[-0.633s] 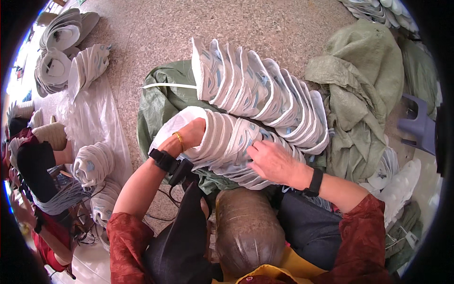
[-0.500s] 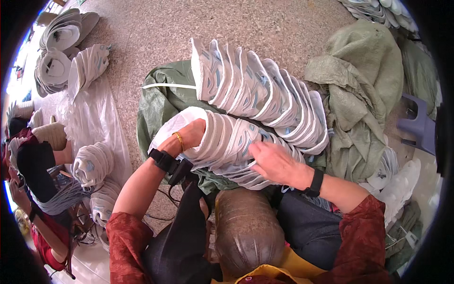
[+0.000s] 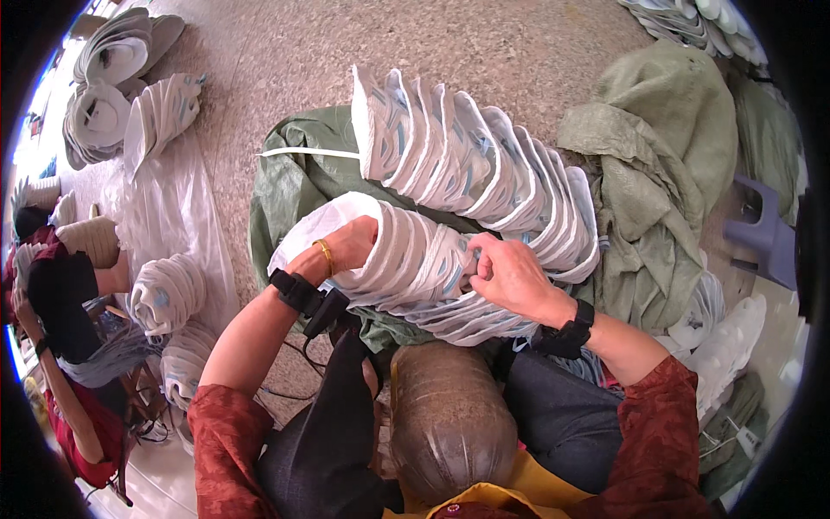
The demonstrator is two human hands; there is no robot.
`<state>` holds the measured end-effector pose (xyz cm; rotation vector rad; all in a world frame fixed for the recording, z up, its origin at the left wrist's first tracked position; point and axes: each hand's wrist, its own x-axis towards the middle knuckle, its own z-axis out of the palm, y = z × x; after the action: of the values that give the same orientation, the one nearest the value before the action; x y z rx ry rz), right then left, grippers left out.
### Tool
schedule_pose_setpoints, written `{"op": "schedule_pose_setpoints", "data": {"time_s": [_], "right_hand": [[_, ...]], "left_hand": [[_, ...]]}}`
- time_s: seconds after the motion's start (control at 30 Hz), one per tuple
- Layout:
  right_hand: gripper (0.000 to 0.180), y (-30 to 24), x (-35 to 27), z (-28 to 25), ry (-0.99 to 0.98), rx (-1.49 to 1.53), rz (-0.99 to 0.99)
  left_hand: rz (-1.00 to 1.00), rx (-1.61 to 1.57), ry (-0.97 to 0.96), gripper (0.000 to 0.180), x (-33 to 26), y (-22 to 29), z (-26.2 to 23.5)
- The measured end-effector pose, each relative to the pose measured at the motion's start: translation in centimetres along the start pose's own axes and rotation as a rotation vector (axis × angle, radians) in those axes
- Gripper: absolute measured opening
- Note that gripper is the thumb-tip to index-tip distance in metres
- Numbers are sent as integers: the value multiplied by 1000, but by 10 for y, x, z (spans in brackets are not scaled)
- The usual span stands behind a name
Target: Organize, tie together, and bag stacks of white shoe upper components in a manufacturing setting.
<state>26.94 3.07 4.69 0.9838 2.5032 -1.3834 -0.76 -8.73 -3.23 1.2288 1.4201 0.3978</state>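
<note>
Two nested rows of white-grey shoe uppers with pale blue trim lie in front of me. In the near row, my left hand reaches into the open end of the leftmost upper. The rim hides its fingertips. My right hand is on top of this same row, with finger and thumb bent together against the blue-trimmed part of an upper. What they pinch is too small to make out. The far row lies just behind, with a white strap sticking out of its left end.
Green woven sacking lies under the rows, and a larger sack is heaped at the right beside a purple-grey stool. A large brown plastic bottle is between my legs. More uppers and another person's arm are at left.
My right hand has shifted slightly right along the near row, and its fingers have curled in more. My left hand stays inside the upper. At left, the other person's arm has moved.
</note>
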Motion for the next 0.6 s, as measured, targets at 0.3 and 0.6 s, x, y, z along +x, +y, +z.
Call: {"op": "schedule_pose_setpoints", "data": {"time_s": [0.3,0.6], "right_hand": [[56,6,-5,-9,-48,219,88],[67,11,-63,-56,24,-15,-103]], "left_hand": [[-77,-114,-74,24,8,35,8],[-17,-158,-110,24,17,18,15]]}}
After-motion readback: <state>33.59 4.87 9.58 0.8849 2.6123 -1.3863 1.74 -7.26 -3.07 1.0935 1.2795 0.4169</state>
